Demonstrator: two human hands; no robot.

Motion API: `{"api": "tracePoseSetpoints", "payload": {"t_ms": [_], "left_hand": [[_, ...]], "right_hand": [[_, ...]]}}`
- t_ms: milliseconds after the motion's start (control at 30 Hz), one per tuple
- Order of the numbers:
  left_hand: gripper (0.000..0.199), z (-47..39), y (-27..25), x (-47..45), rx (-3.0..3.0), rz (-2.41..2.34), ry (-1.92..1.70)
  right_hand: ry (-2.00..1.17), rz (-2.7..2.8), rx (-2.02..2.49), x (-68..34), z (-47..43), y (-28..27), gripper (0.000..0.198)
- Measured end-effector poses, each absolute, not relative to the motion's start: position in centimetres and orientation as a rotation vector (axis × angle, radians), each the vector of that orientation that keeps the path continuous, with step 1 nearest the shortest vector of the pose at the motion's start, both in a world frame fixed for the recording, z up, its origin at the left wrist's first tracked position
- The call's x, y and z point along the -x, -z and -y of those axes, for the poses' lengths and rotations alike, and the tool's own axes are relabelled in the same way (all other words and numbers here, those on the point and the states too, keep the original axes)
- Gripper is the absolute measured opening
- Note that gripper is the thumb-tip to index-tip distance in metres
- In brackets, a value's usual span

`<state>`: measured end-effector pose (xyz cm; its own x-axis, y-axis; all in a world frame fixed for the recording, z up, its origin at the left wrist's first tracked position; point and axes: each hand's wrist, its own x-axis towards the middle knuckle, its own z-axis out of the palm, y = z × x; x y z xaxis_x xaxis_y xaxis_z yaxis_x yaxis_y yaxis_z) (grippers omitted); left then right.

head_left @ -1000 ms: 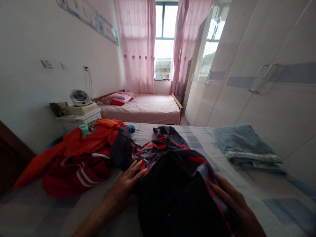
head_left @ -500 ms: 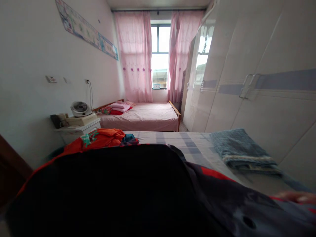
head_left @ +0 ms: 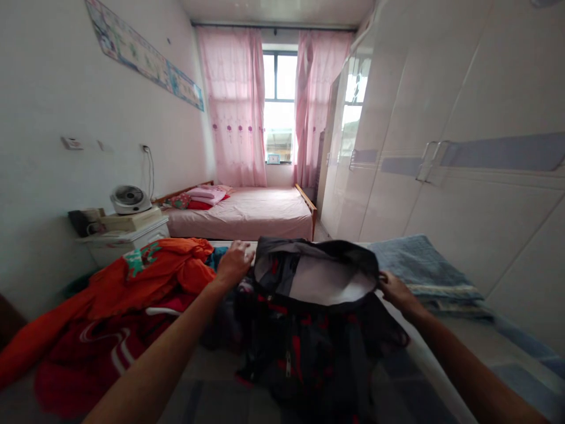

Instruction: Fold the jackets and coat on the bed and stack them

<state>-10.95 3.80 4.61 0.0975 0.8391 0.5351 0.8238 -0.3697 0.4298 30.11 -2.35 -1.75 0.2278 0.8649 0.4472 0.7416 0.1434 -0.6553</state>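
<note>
A black and grey backpack (head_left: 304, 347) with red trim lies on the near bed, its top gaping so that the pale lining (head_left: 326, 280) shows. At the right end of its rim my right hand (head_left: 392, 288) is closed, fingers gripping the fabric edge. My left hand (head_left: 238, 260) is beside the left end of the rim with its fingers apart; whether it touches the bag I cannot tell. Under and beyond my left forearm lie an orange garment (head_left: 163, 265) and a dark red garment with white stripes (head_left: 106, 347).
A folded blue-grey cloth (head_left: 424, 268) lies on the bed at the right. Behind stands a second bed (head_left: 247, 212) with pink bedding. A small fan (head_left: 130, 199) sits on the white cabinet (head_left: 150, 232) at the left. Tall white wardrobes (head_left: 406, 194) line the right side.
The backpack, which loomed dark and close across the lower view, is now down on the bed, opening upward. Both my hands have come into view at its rim, and the dark red garment shows.
</note>
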Motion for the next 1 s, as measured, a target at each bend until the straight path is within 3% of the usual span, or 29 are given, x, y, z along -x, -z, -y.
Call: {"api": "tracePoseSetpoints", "payload": {"t_ms": [167, 367, 533, 667, 833, 900, 1000], "left_hand": [[0.025, 0.9, 0.9, 11.4, -2.379, -1.642, -0.946], [0.038, 7.6, 2.7, 13.1, -2.483, -1.707, -0.892], [0.065, 10.9, 4.4, 13.4, -2.825, -1.618, -0.827], [0.025, 10.8, 3.3, 12.3, -2.765, -1.555, -0.835], [0.019, 10.4, -1.1, 8.8, -2.579, -1.346, -1.063], [0.02, 10.8, -1.6, 7.2, -2.573, -1.222, -1.096], [0.02, 12.0, -0.2, 5.7, -2.529, -1.108, -1.174]], "right_hand": [[-0.239, 1.593, 1.733, -30.6, 4.1, 5.4, 0.038], [-0.108, 1.827, 1.703, -29.1, 6.7, 3.8, 0.05], [-0.037, 1.998, 1.596, -24.1, 6.0, 1.4, 0.051], [-0.044, 2.273, 1.407, -18.4, 5.2, -0.5, 0.062], [-0.109, 2.764, 0.959, -12.3, 3.4, -1.8, 0.094], [-0.136, 2.846, 0.839, -10.6, 2.4, -1.2, 0.086], [-0.171, 2.869, 0.788, -9.0, 1.0, 0.1, 0.034]]}}
